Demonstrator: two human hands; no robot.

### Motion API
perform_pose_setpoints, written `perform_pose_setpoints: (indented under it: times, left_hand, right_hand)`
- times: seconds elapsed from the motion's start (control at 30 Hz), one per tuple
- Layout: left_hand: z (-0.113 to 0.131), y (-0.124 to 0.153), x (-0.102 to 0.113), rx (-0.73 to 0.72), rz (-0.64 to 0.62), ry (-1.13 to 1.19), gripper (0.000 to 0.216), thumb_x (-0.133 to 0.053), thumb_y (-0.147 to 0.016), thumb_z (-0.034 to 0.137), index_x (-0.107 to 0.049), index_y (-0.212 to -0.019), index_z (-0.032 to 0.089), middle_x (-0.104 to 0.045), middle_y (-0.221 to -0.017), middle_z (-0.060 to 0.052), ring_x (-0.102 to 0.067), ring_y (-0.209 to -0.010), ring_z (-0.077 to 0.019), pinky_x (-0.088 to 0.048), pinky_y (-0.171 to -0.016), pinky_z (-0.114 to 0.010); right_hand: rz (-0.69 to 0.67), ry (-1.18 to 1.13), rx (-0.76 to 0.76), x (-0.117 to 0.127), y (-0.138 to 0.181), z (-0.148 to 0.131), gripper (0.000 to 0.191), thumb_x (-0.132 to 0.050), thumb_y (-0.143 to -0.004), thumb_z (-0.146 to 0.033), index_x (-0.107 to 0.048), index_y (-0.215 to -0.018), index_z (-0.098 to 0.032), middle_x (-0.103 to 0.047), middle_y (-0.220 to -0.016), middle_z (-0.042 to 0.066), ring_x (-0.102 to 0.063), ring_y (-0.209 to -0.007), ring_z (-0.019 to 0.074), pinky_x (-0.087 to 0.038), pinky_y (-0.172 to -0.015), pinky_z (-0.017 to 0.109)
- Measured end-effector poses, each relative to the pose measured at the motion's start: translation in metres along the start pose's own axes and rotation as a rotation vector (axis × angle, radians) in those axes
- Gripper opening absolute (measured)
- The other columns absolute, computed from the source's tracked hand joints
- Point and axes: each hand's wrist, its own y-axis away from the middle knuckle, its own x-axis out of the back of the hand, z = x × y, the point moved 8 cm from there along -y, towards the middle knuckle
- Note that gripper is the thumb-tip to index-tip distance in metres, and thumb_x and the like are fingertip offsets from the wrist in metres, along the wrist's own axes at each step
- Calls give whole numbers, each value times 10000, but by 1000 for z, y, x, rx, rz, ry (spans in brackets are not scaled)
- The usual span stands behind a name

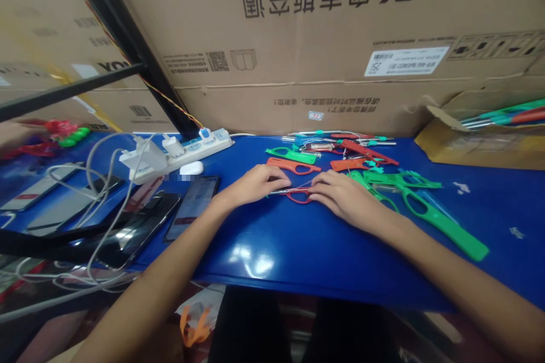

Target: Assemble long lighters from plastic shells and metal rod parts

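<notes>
Between my two hands, just above the blue table, is a red plastic stick lighter body (pixel 300 197) with a finger loop and a thin metal rod at its left. My left hand (pixel 260 182) pinches the rod end, thumb and fingers together. My right hand (pixel 340 191) is closed on the handle end and hides part of it. Right behind them lies an orange lighter handle (pixel 293 166). Green lighter handles (pixel 443 221) lie to the right of my right hand, and a red handle (pixel 368 151) rests on the pile behind it.
A white power strip (pixel 183 153) with plugs and cables stands at the left, near several phones (pixel 192 204) and a white earbud case (pixel 191 168). An open cardboard box (pixel 481 144) holds more lighters at the right. A large carton (pixel 298 68) walls the back. Another person's hand (pixel 15 139) is at far left.
</notes>
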Motion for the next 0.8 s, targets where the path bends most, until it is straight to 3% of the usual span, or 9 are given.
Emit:
perform_pose_setpoints:
  times: [0.37, 0.6, 0.8]
  left_hand:
    - [-7, -6, -11, 129, 71, -74, 126, -677, -893, 291, -764, -903, 201, -754, -897, -8, -637, -769, -154, -438, -661, -233]
    - [-26, -13, -24, 160, 60, 272, 145, -722, -832, 272, -710, -932, 167, -745, -919, -28, -664, -816, -149, -501, -765, -249]
    - [-15, -10, -21, 133, 94, 146, 154, -657, -881, 323, -746, -871, 198, -766, -930, -14, -681, -860, -168, -489, -785, -251]
  right_hand:
    - [6, -32, -17, -3, -1, 2, 285, -500, -1044, -327, -738, -1082, -175, -683, -1034, 104, -603, -983, 253, -517, -866, 407]
    - [-7, -132, -47, 1, -1, 1, 215, -540, -1030, -338, -703, -1040, -198, -684, -1036, 77, -603, -1002, 247, -505, -898, 403]
    - [-18, -158, -59, 3, -1, 3, 234, -551, -1024, -331, -723, -1124, -209, -689, -1078, 88, -610, -1038, 251, -512, -896, 401]
